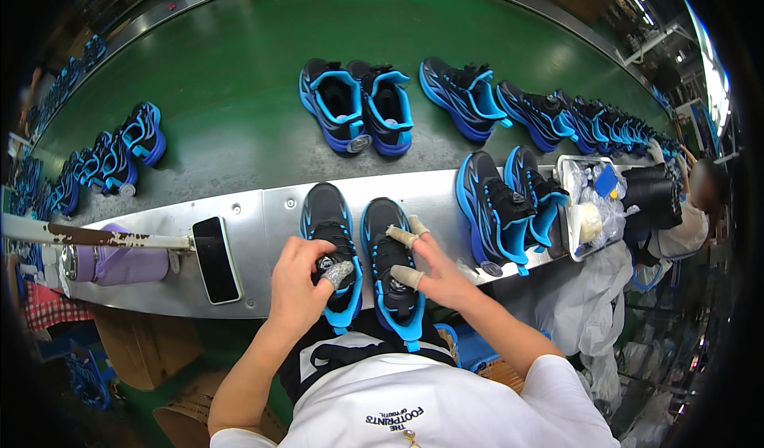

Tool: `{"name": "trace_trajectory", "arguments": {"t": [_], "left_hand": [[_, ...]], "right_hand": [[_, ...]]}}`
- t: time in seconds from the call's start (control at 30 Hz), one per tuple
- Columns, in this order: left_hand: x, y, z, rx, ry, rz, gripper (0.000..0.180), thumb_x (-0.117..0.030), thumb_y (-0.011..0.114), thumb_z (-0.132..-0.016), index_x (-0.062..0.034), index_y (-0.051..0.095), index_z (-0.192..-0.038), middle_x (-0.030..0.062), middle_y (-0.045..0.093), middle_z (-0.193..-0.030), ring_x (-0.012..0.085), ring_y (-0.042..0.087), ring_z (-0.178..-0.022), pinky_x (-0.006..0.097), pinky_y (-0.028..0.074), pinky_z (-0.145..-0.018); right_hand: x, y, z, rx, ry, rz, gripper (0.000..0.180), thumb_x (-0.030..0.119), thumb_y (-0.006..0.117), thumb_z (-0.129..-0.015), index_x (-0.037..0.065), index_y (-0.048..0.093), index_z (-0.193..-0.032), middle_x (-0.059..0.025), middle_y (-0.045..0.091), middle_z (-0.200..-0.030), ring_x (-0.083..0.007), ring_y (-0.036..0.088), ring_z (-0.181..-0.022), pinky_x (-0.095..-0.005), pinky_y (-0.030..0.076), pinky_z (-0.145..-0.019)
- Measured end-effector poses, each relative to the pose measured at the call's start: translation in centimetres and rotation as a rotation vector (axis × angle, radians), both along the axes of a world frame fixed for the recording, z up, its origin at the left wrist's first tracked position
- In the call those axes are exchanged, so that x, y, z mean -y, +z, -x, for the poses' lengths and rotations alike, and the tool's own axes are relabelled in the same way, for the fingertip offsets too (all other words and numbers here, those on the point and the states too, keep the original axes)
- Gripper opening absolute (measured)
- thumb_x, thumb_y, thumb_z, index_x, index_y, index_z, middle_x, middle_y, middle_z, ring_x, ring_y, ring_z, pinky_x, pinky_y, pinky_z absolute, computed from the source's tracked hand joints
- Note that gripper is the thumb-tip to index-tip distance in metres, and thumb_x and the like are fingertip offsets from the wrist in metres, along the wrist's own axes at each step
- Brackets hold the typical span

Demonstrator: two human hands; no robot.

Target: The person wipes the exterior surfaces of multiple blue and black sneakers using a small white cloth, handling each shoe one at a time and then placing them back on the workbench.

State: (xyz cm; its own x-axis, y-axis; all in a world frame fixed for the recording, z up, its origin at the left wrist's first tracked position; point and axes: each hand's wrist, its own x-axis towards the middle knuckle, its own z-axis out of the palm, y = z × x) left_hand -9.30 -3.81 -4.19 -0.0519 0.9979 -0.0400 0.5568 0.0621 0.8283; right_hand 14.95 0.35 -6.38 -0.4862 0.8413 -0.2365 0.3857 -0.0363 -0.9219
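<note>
- Think of the middle of the view as the middle of a clock.
- The left sneaker [328,224], black with blue edges, is near 8 o'clock on the silver surface [274,209].
- The right sneaker [383,257] sits just beside it, at 6 o'clock; both toes point to 12.
- The left hand [296,282], between 7 and 8, curls round the left sneaker, thumb and pointer finger by its round dial; the thumb has a shiny wrap.
- The right hand [440,277], between 4 and 5, has its fingers spread, with tan-wrapped tips touching the right sneaker.
- A phone [216,260] with a dark screen lies between 8 and 9, near a purple cup [131,257].
- Another pair of sneakers [495,209] is at 3, beside a white tray [563,169] with clear plastic bags.
- On the green surface [239,50], two sneakers [356,106] stand at 12, and a long row of sneakers [549,118] stretches past 2.
</note>
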Motion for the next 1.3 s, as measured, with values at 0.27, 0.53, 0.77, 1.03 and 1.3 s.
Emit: {"name": "trace_trajectory", "arguments": {"t": [0.27,0.53,0.77,1.03,1.3], "left_hand": [[-2.5,-0.4,2.5,0.157,-0.129,0.065,0.040,0.000,0.063,-0.075,-0.0041,0.061,-0.115,0.0060,0.060,-0.099,0.0163,0.053,-0.083,0.027,0.045,-0.073],[-4.7,-1.8,1.5,0.227,-0.162,0.062,0.036,-0.003,0.067,-0.077,-0.0046,0.064,-0.113,0.0038,0.056,-0.100,0.0130,0.048,-0.082,0.024,0.041,-0.077],[-6.5,-2.8,1.8,0.267,-0.348,0.141,0.047,0.001,0.060,-0.075,-0.0066,0.060,-0.121,0.0072,0.057,-0.101,0.0222,0.053,-0.093,0.030,0.045,-0.078],[-6.6,-4.7,0.8,0.335,-0.240,0.142,0.051,-0.005,0.071,-0.077,-0.0032,0.057,-0.125,0.0054,0.058,-0.103,0.0154,0.049,-0.085,0.025,0.040,-0.078],[-5.7,-4.3,-1.7,0.104,-0.020,0.076,0.045,-0.002,0.067,-0.073,-0.0028,0.058,-0.118,0.0090,0.060,-0.097,0.0207,0.053,-0.088,0.031,0.047,-0.078]], "right_hand": [[-9.3,-2.5,8.4,0.039,-0.003,-0.313,0.056,0.033,0.067,-0.087,0.012,0.052,-0.136,-0.0261,0.036,-0.147,-0.0425,0.034,-0.137,-0.0460,0.029,-0.112],[-13.8,-8.9,15.5,0.205,0.093,-0.491,0.048,0.033,0.066,-0.087,0.007,0.058,-0.126,-0.0236,0.050,-0.131,-0.0422,0.052,-0.116,-0.0459,0.044,-0.098],[-15.5,-10.6,15.6,0.179,0.051,-0.450,0.040,0.027,0.064,-0.087,0.007,0.061,-0.122,-0.0211,0.053,-0.121,-0.0403,0.055,-0.111,-0.0444,0.048,-0.093],[-16.2,-11.1,15.0,0.134,0.042,-0.433,0.036,0.025,0.066,-0.086,0.006,0.064,-0.116,-0.0185,0.055,-0.120,-0.0380,0.056,-0.111,-0.0436,0.048,-0.093],[-16.6,-12.2,14.2,0.112,0.040,-0.437,0.035,0.024,0.067,-0.085,0.006,0.065,-0.115,-0.0192,0.055,-0.121,-0.0382,0.056,-0.112,-0.0432,0.047,-0.095]]}}
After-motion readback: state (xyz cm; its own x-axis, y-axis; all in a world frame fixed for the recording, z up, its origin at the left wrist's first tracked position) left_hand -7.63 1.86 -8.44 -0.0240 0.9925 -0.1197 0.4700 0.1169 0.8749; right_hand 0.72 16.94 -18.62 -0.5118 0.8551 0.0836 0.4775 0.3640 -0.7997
